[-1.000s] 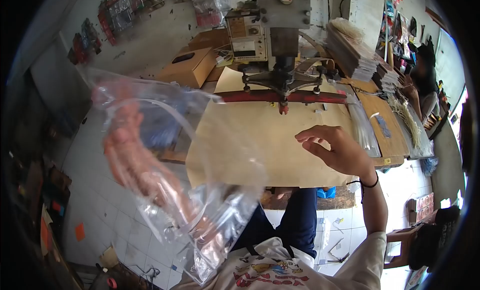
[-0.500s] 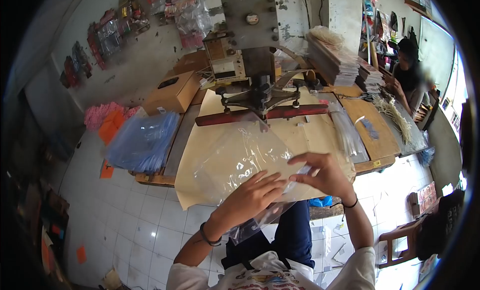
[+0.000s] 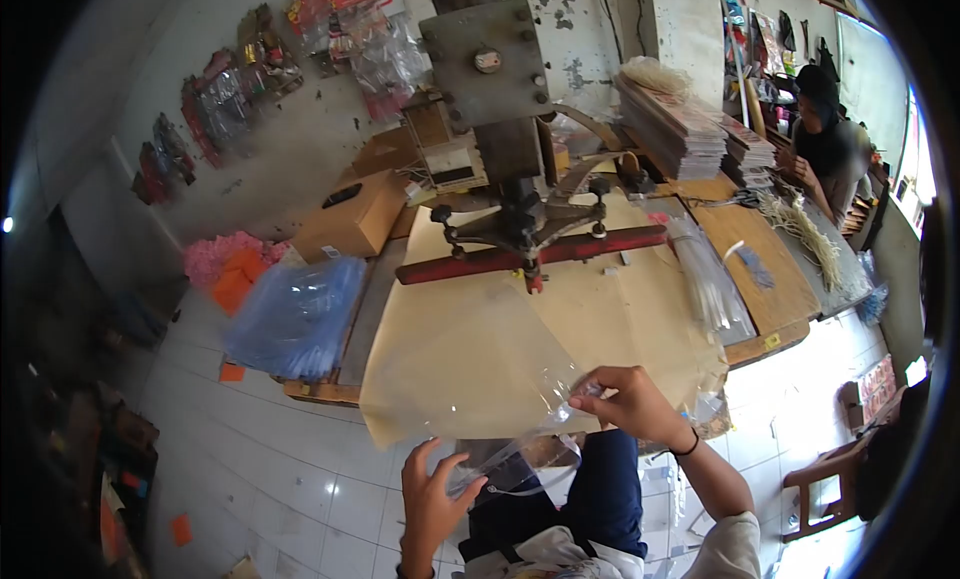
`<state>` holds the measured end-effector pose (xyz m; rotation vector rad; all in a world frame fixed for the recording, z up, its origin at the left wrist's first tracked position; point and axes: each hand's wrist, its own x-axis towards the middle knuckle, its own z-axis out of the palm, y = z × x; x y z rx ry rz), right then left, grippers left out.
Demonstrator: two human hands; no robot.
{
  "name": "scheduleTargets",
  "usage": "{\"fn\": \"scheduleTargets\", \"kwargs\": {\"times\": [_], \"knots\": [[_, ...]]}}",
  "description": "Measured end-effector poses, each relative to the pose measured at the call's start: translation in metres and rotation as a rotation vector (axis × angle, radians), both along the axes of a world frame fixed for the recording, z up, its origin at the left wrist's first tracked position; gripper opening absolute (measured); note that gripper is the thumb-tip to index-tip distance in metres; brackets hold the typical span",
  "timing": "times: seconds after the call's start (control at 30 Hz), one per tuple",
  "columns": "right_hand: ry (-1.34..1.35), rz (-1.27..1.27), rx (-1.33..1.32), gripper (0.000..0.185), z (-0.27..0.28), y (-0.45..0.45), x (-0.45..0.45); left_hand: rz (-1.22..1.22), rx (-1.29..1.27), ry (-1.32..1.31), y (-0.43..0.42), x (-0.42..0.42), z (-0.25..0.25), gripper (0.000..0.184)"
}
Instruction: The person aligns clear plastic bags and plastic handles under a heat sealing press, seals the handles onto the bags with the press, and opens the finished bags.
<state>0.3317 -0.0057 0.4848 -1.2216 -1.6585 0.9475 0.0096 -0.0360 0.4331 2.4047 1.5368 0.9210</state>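
Note:
A large clear plastic sheet (image 3: 480,354) lies over the tan covering on the bench, with its near edge hanging above my lap. At that edge's right side, my right hand (image 3: 630,407) pinches the film between thumb and fingers. My left hand (image 3: 432,494) is at the lower left of the same edge, its fingers spread and the thumb apart, next to the film. A strip of clear plastic (image 3: 540,484) loops down between the hands. Over the bench, beyond the sheet, hangs the red bar (image 3: 600,243) of a press machine (image 3: 485,64).
Bluish plastic sheets (image 3: 300,314) are piled at the bench's left, near a cardboard box (image 3: 350,214). Clear strips (image 3: 705,269) lie at the right. Stacked printed cards (image 3: 680,119) stand behind. Another person (image 3: 825,129) sits at the far right. A wooden stool (image 3: 815,489) is on the floor.
My left hand has moved off the sheet, down and left, and its fingers have spread. My right hand has come lower and closed on the film. The sheet has shifted toward me.

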Motion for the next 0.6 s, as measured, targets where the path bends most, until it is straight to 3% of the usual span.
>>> {"fn": "scheduleTargets", "kwargs": {"times": [0.07, 0.17, 0.2, 0.3, 0.43, 0.47, 0.57, 0.6], "knots": [[0.082, 0.044, -0.126, 0.021, 0.002, 0.001, -0.005, 0.178, -0.040, -0.173, -0.013, -0.008, -0.029, 0.063], [0.168, 0.095, -0.195, 0.024, -0.004, 0.007, -0.012, 0.279, -0.308, -0.713, -0.024, -0.010, -0.071, 0.067], [0.194, 0.098, -0.197, 0.025, -0.004, 0.008, -0.013, 0.215, -0.480, -1.019, -0.027, -0.006, -0.064, 0.070], [0.178, 0.140, -0.177, 0.028, -0.007, 0.013, -0.001, 0.108, -0.541, -1.404, -0.030, -0.015, -0.059, 0.071], [0.200, 0.278, -0.170, 0.036, 0.017, 0.008, 0.007, -0.116, -0.413, -1.122, -0.020, -0.042, -0.029, 0.072], [0.220, 0.326, -0.192, 0.046, 0.016, 0.008, 0.010, -0.104, -0.375, -1.066, -0.017, -0.044, -0.018, 0.067], [0.154, 0.312, -0.134, 0.051, 0.027, 0.006, 0.010, -0.129, -0.274, -0.838, -0.009, -0.057, 0.001, 0.060], [0.220, 0.290, -0.178, 0.052, 0.033, 0.004, 0.008, -0.106, -0.262, -0.889, -0.008, -0.059, 0.007, 0.055]]}}
